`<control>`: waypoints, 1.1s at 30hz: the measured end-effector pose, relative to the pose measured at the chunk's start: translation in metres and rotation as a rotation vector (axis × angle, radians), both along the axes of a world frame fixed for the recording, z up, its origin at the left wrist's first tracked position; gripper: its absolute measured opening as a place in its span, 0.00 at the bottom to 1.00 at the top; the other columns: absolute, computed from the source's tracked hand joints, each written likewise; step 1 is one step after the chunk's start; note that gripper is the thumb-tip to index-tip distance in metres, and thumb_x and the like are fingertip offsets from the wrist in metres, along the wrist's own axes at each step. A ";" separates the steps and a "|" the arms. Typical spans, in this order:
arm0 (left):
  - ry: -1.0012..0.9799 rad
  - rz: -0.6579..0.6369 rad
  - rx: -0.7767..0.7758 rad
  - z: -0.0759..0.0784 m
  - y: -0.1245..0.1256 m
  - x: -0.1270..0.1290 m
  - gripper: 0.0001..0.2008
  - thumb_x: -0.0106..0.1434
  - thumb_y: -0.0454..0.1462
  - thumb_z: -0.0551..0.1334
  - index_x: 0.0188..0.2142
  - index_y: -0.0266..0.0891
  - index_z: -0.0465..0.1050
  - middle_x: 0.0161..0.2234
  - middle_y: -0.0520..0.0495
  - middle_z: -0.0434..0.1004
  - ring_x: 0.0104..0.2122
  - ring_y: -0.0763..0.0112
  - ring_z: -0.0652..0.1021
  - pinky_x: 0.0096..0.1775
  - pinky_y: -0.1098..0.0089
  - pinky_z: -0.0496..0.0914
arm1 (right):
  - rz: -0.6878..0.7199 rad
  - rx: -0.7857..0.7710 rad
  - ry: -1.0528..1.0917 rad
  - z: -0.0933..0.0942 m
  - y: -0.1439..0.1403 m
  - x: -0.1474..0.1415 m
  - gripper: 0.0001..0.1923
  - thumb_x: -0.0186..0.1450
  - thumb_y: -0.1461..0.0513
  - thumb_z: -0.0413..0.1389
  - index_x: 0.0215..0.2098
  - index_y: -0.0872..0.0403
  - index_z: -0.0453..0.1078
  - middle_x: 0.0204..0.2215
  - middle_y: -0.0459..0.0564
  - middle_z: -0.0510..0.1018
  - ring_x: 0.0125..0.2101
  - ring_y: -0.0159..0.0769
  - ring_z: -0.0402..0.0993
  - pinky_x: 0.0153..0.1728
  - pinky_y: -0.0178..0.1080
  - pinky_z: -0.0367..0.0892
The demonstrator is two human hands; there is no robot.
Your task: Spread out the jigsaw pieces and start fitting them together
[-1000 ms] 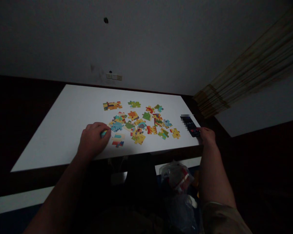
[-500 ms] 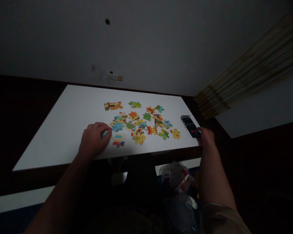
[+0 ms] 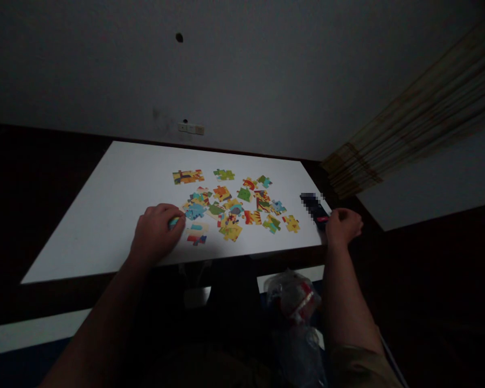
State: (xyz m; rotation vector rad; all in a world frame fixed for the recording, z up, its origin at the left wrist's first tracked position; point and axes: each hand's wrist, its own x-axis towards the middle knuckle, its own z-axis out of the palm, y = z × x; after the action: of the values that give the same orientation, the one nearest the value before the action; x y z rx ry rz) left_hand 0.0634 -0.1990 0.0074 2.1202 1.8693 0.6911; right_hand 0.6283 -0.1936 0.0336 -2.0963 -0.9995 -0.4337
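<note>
My left hand (image 3: 156,234), lower centre-left of the frame, is curled shut on a teal puzzle piece (image 3: 173,221) at its fingertips. My right hand (image 3: 341,226), at the table's (image 3: 105,215) right edge, closes around the dark phone's (image 3: 316,209) near end. Scattered puzzle pieces (image 3: 234,202) lie beyond, mid-frame.

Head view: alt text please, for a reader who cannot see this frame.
A person's left hand pinches a turquoise puzzle piece on a white table, beside a scatter of colourful loose jigsaw pieces. The right hand rests at the table's right edge, touching a dark phone. The room is dim; a crumpled plastic bag lies below the table.
</note>
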 end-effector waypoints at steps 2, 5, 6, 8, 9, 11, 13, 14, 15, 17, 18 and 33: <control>0.000 0.000 -0.001 0.000 0.000 0.000 0.24 0.76 0.52 0.59 0.48 0.47 0.94 0.59 0.37 0.93 0.57 0.37 0.87 0.61 0.40 0.81 | 0.099 0.025 -0.001 -0.005 0.003 -0.019 0.05 0.67 0.61 0.58 0.38 0.46 0.76 0.49 0.66 0.88 0.57 0.64 0.83 0.66 0.69 0.76; 0.000 0.005 -0.003 0.000 0.000 0.000 0.24 0.76 0.52 0.58 0.48 0.47 0.93 0.59 0.37 0.93 0.57 0.38 0.86 0.62 0.40 0.81 | 0.563 -0.013 -0.005 -0.010 0.001 -0.069 0.06 0.73 0.57 0.59 0.44 0.45 0.78 0.49 0.62 0.89 0.55 0.62 0.86 0.63 0.65 0.81; -0.001 0.008 -0.002 0.001 0.000 0.000 0.24 0.76 0.53 0.58 0.48 0.47 0.93 0.59 0.38 0.93 0.57 0.38 0.86 0.62 0.41 0.81 | 0.722 -0.047 -0.015 -0.011 -0.001 -0.089 0.08 0.74 0.54 0.59 0.47 0.45 0.80 0.50 0.62 0.90 0.55 0.63 0.87 0.63 0.66 0.81; -0.005 0.012 0.000 0.001 -0.001 0.001 0.23 0.76 0.53 0.59 0.48 0.48 0.93 0.59 0.39 0.93 0.57 0.39 0.86 0.62 0.42 0.81 | 0.962 -0.176 -0.049 -0.011 -0.008 -0.131 0.15 0.78 0.51 0.61 0.57 0.45 0.83 0.59 0.62 0.90 0.62 0.64 0.86 0.66 0.68 0.80; -0.008 0.014 0.001 0.001 -0.001 0.001 0.23 0.76 0.52 0.60 0.47 0.49 0.93 0.59 0.39 0.93 0.57 0.40 0.86 0.62 0.42 0.81 | 1.030 -0.226 -0.071 -0.009 -0.012 -0.151 0.18 0.79 0.50 0.62 0.62 0.45 0.83 0.63 0.63 0.90 0.65 0.66 0.85 0.69 0.70 0.79; -0.011 0.018 0.002 0.002 -0.002 0.002 0.22 0.76 0.52 0.60 0.47 0.49 0.93 0.59 0.39 0.94 0.57 0.40 0.86 0.62 0.42 0.81 | 1.110 -0.310 -0.108 -0.007 -0.019 -0.183 0.27 0.77 0.48 0.68 0.72 0.45 0.82 0.70 0.64 0.86 0.71 0.69 0.81 0.73 0.72 0.76; -0.009 0.024 0.000 0.003 -0.003 0.002 0.22 0.76 0.51 0.60 0.48 0.48 0.93 0.59 0.38 0.93 0.57 0.39 0.86 0.61 0.42 0.81 | 1.167 -0.374 -0.149 -0.005 -0.025 -0.206 0.33 0.76 0.48 0.72 0.76 0.44 0.80 0.73 0.65 0.84 0.73 0.71 0.79 0.76 0.74 0.74; -0.008 0.024 -0.002 0.003 -0.003 0.002 0.22 0.76 0.51 0.60 0.48 0.48 0.93 0.59 0.38 0.93 0.58 0.39 0.86 0.61 0.41 0.81 | 1.181 -0.395 -0.162 -0.004 -0.026 -0.214 0.33 0.77 0.48 0.72 0.77 0.44 0.80 0.73 0.64 0.84 0.73 0.71 0.78 0.76 0.74 0.75; -0.008 0.024 -0.002 0.004 -0.003 0.003 0.22 0.76 0.52 0.60 0.48 0.48 0.93 0.59 0.38 0.93 0.58 0.39 0.86 0.61 0.41 0.81 | 1.185 -0.407 -0.168 -0.005 -0.027 -0.219 0.31 0.78 0.49 0.71 0.77 0.44 0.81 0.72 0.64 0.84 0.72 0.71 0.79 0.75 0.74 0.76; -0.013 0.021 -0.001 0.004 -0.003 0.002 0.21 0.76 0.52 0.61 0.47 0.48 0.93 0.59 0.39 0.93 0.58 0.39 0.86 0.61 0.41 0.82 | 1.178 -0.416 -0.167 -0.006 -0.025 -0.225 0.26 0.81 0.52 0.69 0.75 0.42 0.83 0.71 0.63 0.85 0.70 0.69 0.80 0.73 0.74 0.78; -0.018 0.019 0.001 0.004 -0.003 0.002 0.21 0.76 0.51 0.61 0.47 0.49 0.93 0.59 0.39 0.94 0.58 0.39 0.86 0.62 0.41 0.81 | 1.171 -0.415 -0.163 -0.007 -0.024 -0.226 0.24 0.82 0.53 0.67 0.74 0.42 0.84 0.70 0.63 0.86 0.69 0.69 0.80 0.72 0.74 0.78; -0.013 0.020 0.003 0.002 -0.003 0.003 0.20 0.77 0.51 0.61 0.47 0.49 0.93 0.59 0.40 0.94 0.57 0.39 0.86 0.62 0.42 0.80 | 1.132 -0.380 -0.115 -0.021 -0.020 -0.225 0.21 0.83 0.53 0.66 0.71 0.42 0.85 0.63 0.62 0.89 0.64 0.68 0.83 0.66 0.72 0.79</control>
State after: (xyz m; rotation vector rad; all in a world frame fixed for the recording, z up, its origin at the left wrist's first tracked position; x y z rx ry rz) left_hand 0.0661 -0.2022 0.0096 2.0966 1.8867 0.7103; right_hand 0.4033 -0.2131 0.0126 -1.4474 -2.2250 0.2409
